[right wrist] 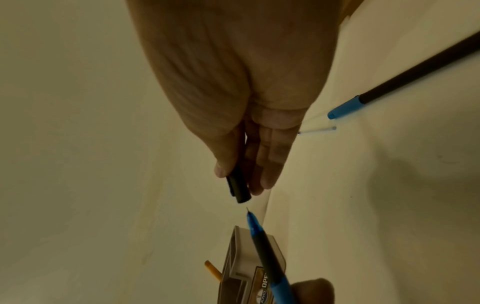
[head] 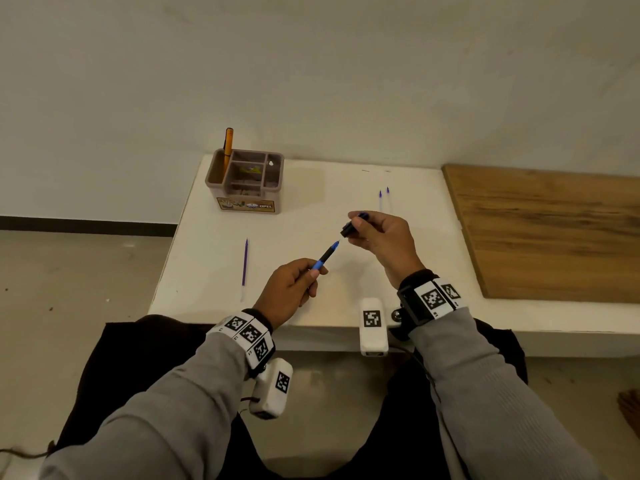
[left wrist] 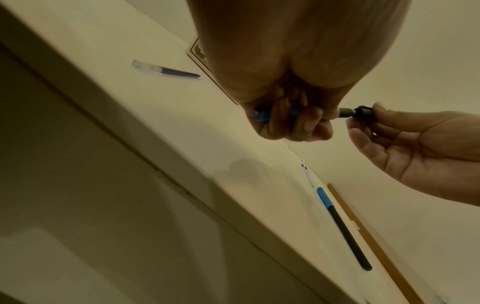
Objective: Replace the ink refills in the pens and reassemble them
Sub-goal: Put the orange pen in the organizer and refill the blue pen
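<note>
My left hand (head: 294, 289) grips a blue and black pen (head: 325, 256) with its tip pointing up and right. My right hand (head: 377, 233) pinches the black pen cap (head: 349, 229) between thumb and fingers, its open end just off the pen's tip (right wrist: 247, 209). In the right wrist view the cap (right wrist: 240, 188) and the pen (right wrist: 262, 246) stand a small gap apart. A purple refill (head: 245, 265) lies on the white table (head: 207, 271) to the left. Two more refills (head: 383, 199) lie further back. A second blue and black pen (left wrist: 342, 228) lies on the table beneath my right hand.
A brown desk organiser (head: 244, 181) with an orange pen (head: 228, 147) in it stands at the table's back left. A wooden board (head: 547, 230) covers the right side. The table's front edge is close to my wrists, with floor to the left.
</note>
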Tool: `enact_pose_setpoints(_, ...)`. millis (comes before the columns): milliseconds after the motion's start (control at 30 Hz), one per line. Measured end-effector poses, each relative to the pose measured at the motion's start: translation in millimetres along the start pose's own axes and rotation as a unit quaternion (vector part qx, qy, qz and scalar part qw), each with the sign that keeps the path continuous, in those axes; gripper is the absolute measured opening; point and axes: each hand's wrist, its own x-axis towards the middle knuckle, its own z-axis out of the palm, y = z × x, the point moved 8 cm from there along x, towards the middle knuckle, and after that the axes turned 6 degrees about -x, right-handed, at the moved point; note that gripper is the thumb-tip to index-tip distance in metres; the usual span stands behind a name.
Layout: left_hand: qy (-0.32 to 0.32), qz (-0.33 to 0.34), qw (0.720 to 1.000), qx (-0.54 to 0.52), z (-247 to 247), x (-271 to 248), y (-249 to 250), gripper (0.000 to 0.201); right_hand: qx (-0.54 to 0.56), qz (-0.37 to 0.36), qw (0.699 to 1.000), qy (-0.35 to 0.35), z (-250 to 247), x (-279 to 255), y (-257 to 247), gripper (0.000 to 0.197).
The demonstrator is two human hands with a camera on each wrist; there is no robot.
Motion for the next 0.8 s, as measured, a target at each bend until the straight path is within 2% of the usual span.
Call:
enact_pose_setpoints(67, -0.001, 0.001, 1.0, 0.001, 1.1, 0.6, 0.7, 0.02, -0.004, 0.011, 1.0, -0.023, 2.6, -0.5, 3.3, 0.02)
enact_pose_setpoints(233, -0.007, 0.004, 1.0, 0.003, 2.6, 0.0, 3.6, 0.02, -0.076, 0.021, 0.988, -0.135, 25.6, -10.3, 9.7, 0.019)
enact_pose_setpoints(433, 0.003, 0.006, 1.0, -0.021, -1.2, -2.2, 8.6, 0.021, -0.094, -0.024, 0.989, -0.112, 34.5, -10.2, 4.9, 0.014)
enact_pose_setpoints(600, 0.032, 0.031, 0.998, -0.048, -12.2, 3.4, 26.0, 0.023, -0.084, -0.052, 0.984, -0.15, 43.2, -17.2, 3.9, 0.014)
enact_pose_setpoints(800, 0.067, 0.07, 0.995, -0.033, -29.0, 8.0, 40.6, 0.023, -0.031, -0.12, 0.984, -0.128, 57.4, -7.6, -31.9, 0.023)
